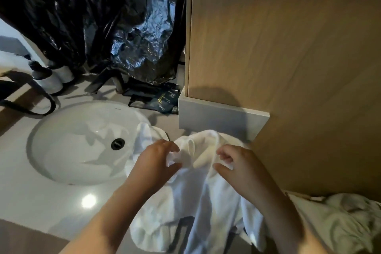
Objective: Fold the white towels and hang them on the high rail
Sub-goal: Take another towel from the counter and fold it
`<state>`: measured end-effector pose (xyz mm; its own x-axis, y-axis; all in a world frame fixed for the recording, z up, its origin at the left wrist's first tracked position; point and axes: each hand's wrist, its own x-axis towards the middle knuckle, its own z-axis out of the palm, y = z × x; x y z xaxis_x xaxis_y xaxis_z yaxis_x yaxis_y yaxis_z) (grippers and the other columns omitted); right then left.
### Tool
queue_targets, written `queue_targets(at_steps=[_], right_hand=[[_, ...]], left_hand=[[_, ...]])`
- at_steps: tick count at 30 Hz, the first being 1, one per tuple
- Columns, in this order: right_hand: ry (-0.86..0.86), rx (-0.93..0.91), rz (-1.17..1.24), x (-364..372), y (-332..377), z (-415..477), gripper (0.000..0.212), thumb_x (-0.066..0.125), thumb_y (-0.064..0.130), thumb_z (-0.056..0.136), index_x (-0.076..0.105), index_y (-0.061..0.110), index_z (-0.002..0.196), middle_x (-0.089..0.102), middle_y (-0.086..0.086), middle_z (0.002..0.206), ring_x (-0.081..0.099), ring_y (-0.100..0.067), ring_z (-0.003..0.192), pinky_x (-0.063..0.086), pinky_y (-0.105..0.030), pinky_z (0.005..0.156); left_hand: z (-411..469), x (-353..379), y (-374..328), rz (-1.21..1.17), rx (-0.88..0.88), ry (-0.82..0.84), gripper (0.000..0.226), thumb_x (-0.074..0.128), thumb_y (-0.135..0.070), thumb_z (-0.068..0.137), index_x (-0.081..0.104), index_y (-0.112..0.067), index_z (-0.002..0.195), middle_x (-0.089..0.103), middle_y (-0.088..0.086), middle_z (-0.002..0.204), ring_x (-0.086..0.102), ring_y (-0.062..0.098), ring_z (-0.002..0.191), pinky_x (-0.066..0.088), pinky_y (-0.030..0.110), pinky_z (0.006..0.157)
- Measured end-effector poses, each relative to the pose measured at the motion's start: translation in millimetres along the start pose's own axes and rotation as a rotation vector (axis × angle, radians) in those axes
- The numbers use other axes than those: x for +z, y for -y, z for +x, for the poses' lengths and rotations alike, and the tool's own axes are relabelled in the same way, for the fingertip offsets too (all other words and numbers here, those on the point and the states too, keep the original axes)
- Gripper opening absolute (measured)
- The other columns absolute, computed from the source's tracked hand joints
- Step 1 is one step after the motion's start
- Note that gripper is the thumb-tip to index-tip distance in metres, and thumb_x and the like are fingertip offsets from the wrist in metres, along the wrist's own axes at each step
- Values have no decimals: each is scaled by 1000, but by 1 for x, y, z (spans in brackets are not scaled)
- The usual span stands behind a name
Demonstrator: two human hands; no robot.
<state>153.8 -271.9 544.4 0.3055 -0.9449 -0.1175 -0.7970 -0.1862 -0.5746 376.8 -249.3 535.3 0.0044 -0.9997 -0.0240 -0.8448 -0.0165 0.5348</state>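
1. Your left hand (156,161) is at the upper edge of the white towel (198,202); thumb and fingers are closed on a bunched fold of cloth.
2. Your right hand (237,165) is just beside it, on the same upper edge, fingers curled and pinching a fold between thumb and fingertips. The two hands are near each other, not touching.
3. The towel is crumpled, not flat. Its upper part lies on the grey countertop (41,202), between the sink (82,144) and the wooden panel (288,57). One corner overlaps the sink's right rim. The lower part drapes toward you over the counter's front edge.
4. More pale, rumpled cloth (340,218) lies at lower right, below the wooden panel. You cannot tell whether it is another towel.
5. The sink is an oval white basin with a dark drain (117,143) near its middle.
6. A black plastic bag (92,16) fills the upper left, behind the sink.
7. A dark flat packet (162,101) lies on the counter at the foot of the bag, next to the panel's pale base block (222,117).
8. The view is blurred and the lighting dim.
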Motion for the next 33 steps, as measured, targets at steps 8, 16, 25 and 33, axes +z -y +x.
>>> queue_targets(at_steps=[8,16,25,33], right_hand=[[-120,148,104,27,29,21,27,67,29,89,64,20,115,67,5,105,63,-12,96,52,-33,89],[-187,195,94,34,52,28,35,64,38,92,60,22,123,66,7,100,61,-6,84,53,-27,83],[-273,170,129,35,62,31,21,62,15,93,70,22,111,66,10,82,62,-7,77,52,-22,76],[-369,75,262,-8,64,16,18,53,14,95,62,11,80,59,1,76,54,-13,71,41,-27,62]], left_hand=[[29,-3,27,-28,205,165,31,82,-34,72,75,-15,96,68,-5,96,60,12,85,50,25,78],[32,-5,37,-132,191,195,14,73,-29,84,74,-18,91,69,-8,86,61,6,75,49,17,70],[15,-21,38,-240,245,135,2,70,-22,87,69,-20,88,66,-11,82,60,1,73,46,9,68],[18,-45,40,-343,191,-47,17,61,-24,93,66,-18,78,62,-8,70,58,7,71,39,15,61]])
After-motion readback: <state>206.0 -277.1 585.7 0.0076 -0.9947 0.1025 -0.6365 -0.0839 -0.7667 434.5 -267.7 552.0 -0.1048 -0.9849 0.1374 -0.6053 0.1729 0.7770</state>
